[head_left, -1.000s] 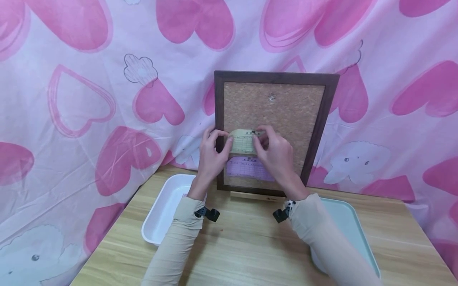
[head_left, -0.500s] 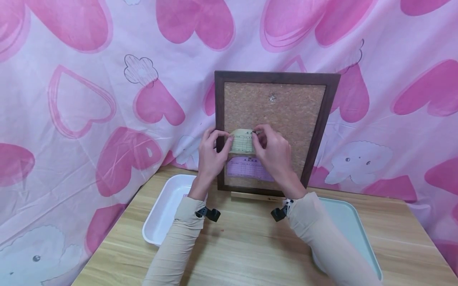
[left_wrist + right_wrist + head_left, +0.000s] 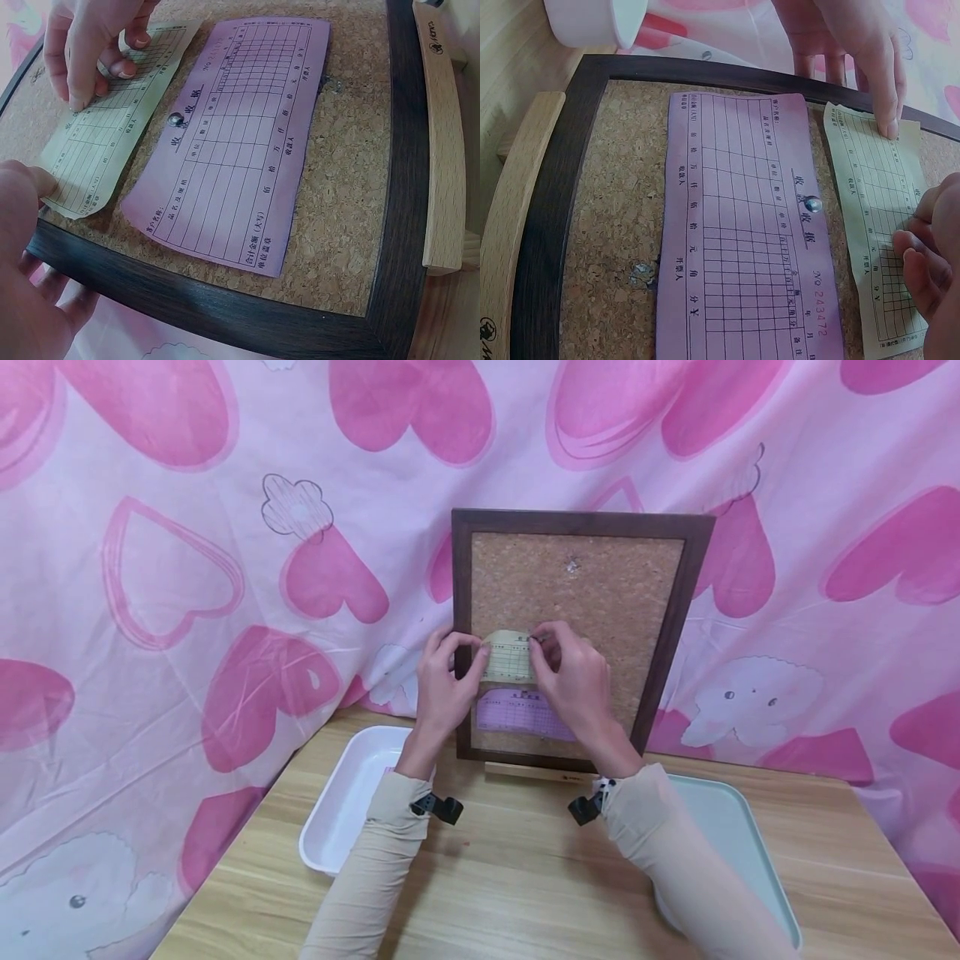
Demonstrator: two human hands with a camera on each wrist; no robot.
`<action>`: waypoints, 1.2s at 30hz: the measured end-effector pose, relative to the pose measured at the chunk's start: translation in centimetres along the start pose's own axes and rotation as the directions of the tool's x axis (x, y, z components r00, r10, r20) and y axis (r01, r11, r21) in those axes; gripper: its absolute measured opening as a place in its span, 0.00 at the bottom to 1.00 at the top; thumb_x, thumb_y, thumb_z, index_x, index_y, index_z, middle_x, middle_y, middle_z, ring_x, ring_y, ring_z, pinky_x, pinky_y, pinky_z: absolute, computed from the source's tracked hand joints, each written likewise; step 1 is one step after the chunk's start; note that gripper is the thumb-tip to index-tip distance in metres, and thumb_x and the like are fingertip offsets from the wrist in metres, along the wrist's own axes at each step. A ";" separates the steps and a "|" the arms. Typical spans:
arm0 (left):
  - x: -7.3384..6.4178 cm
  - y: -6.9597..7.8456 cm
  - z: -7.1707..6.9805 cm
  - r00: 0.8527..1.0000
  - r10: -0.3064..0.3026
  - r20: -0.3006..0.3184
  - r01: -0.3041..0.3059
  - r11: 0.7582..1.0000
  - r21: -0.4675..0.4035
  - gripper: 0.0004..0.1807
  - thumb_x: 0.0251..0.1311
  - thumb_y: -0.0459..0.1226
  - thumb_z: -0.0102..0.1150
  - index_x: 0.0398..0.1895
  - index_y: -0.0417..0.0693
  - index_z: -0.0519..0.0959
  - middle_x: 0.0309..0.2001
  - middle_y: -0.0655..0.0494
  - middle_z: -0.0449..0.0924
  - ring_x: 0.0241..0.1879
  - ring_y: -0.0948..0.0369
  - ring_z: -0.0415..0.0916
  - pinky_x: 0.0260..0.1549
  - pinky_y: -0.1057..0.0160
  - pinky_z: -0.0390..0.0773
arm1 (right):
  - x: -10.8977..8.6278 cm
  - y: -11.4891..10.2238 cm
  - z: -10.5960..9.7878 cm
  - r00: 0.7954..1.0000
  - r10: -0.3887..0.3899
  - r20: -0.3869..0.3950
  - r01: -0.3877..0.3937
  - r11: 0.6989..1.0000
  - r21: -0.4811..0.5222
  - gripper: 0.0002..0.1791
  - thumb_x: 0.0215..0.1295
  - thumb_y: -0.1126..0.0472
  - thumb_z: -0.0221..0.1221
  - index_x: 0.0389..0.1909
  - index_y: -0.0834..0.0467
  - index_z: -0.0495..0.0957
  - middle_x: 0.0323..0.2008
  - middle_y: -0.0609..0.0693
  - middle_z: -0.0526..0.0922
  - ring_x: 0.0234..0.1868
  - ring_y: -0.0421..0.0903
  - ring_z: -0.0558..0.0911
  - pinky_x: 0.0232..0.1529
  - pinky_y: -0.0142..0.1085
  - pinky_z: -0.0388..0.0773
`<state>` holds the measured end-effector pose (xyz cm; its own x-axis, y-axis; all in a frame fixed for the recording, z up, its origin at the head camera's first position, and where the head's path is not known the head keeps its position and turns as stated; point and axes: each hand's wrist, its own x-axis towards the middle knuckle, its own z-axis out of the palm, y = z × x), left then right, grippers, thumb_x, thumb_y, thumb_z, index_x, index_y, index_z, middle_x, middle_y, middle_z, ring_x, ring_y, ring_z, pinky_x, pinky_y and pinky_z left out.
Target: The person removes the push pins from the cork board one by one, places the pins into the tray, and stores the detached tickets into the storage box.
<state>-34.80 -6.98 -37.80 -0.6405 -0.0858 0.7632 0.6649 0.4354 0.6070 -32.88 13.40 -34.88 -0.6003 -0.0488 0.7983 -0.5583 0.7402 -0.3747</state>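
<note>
Two paper slips lie on the cork board [image 3: 600, 618], the yellow slip [image 3: 508, 658] at 12 o'clock of the purple slip [image 3: 513, 712] in the head view. The yellow slip's long axis runs from 9 to 3 o'clock. The left hand [image 3: 444, 681] is nearest its 9 o'clock end, thumb and forefinger pinching the margin. The right hand [image 3: 579, 677] is near mid-length, fingers curled at the 12 o'clock edge; whether they pinch anything cannot be told.

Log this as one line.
left hand: holds yellow slip at left end | right hand: touches its upper part | purple slip: pinned to corkboard below
</note>
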 end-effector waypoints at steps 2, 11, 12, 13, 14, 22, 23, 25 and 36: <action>0.0 0.0 0.0 1.000 -0.003 0.007 0.003 1.000 0.000 0.10 0.70 0.44 0.71 0.44 0.46 0.88 0.60 0.44 0.82 0.71 0.51 0.74 0.55 0.47 0.86 | -0.1 0.1 0.0 1.000 0.005 -0.004 -0.005 1.000 0.007 0.10 0.77 0.56 0.65 0.50 0.57 0.81 0.31 0.51 0.90 0.28 0.47 0.87 0.29 0.43 0.82; 0.0 -0.1 0.1 1.000 -0.006 0.021 0.006 1.000 -0.002 0.11 0.71 0.45 0.70 0.44 0.47 0.88 0.61 0.45 0.81 0.70 0.52 0.75 0.48 0.48 0.87 | -0.3 0.2 0.0 1.000 0.014 -0.019 -0.014 1.000 0.013 0.11 0.77 0.55 0.65 0.49 0.59 0.83 0.30 0.53 0.90 0.27 0.48 0.87 0.28 0.43 0.83; 0.0 -0.1 0.1 1.000 -0.008 0.022 0.008 1.000 -0.002 0.11 0.71 0.45 0.69 0.44 0.47 0.88 0.61 0.45 0.81 0.70 0.52 0.75 0.48 0.48 0.87 | -0.3 0.2 0.0 1.000 0.015 -0.019 -0.015 1.000 0.011 0.11 0.77 0.55 0.65 0.49 0.59 0.83 0.30 0.53 0.90 0.27 0.48 0.87 0.28 0.43 0.83; 0.0 -0.1 0.1 1.000 -0.009 0.022 0.009 1.000 -0.002 0.11 0.71 0.45 0.69 0.45 0.47 0.87 0.61 0.45 0.81 0.70 0.52 0.75 0.48 0.48 0.87 | -0.2 0.2 0.0 1.000 0.016 -0.017 -0.016 1.000 0.008 0.10 0.77 0.55 0.65 0.49 0.58 0.83 0.30 0.53 0.90 0.27 0.48 0.87 0.28 0.44 0.83; 0.0 -0.1 0.1 1.000 -0.010 0.021 0.010 1.000 0.000 0.11 0.71 0.45 0.69 0.45 0.47 0.87 0.61 0.45 0.81 0.70 0.52 0.75 0.49 0.48 0.87 | -0.2 0.1 0.0 1.000 0.017 -0.015 -0.017 1.000 0.005 0.10 0.77 0.55 0.65 0.48 0.58 0.83 0.30 0.53 0.90 0.27 0.48 0.87 0.29 0.44 0.83; 0.0 -0.2 0.1 1.000 -0.009 0.014 0.009 1.000 0.003 0.11 0.71 0.44 0.69 0.45 0.46 0.88 0.59 0.45 0.81 0.69 0.52 0.75 0.51 0.49 0.85 | -0.2 -0.1 0.0 1.000 0.018 0.004 -0.018 1.000 -0.017 0.09 0.77 0.55 0.65 0.46 0.57 0.84 0.29 0.51 0.90 0.27 0.47 0.87 0.29 0.44 0.83; 0.0 -0.2 0.1 1.000 -0.009 0.011 0.009 1.000 0.002 0.11 0.71 0.44 0.69 0.44 0.46 0.88 0.59 0.45 0.81 0.68 0.52 0.75 0.51 0.49 0.85 | -0.2 -0.1 0.1 1.000 0.017 0.006 -0.017 1.000 -0.020 0.09 0.77 0.54 0.65 0.46 0.57 0.84 0.29 0.51 0.90 0.27 0.47 0.87 0.28 0.44 0.83; 0.0 -0.2 0.1 1.000 -0.007 0.008 0.007 1.000 0.001 0.11 0.71 0.44 0.69 0.44 0.46 0.88 0.59 0.45 0.81 0.68 0.52 0.75 0.51 0.49 0.85 | -0.2 -0.1 0.1 1.000 0.015 0.010 -0.015 1.000 -0.024 0.09 0.77 0.54 0.65 0.45 0.57 0.84 0.29 0.51 0.90 0.26 0.46 0.86 0.27 0.43 0.82; 0.0 -0.1 0.2 1.000 -0.017 -0.002 0.017 1.000 -0.004 0.11 0.71 0.44 0.70 0.44 0.45 0.88 0.60 0.44 0.81 0.66 0.52 0.76 0.47 0.51 0.85 | -0.3 0.0 -0.2 0.999 -0.019 0.028 0.018 1.000 0.007 0.08 0.76 0.56 0.65 0.42 0.57 0.85 0.27 0.50 0.89 0.25 0.45 0.85 0.27 0.40 0.80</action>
<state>-34.91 -6.83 -37.94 -0.6509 -0.0954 0.7532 0.6555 0.4299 0.6209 -32.60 13.52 -35.07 -0.6057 -0.0815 0.7915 -0.5736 0.7342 -0.3633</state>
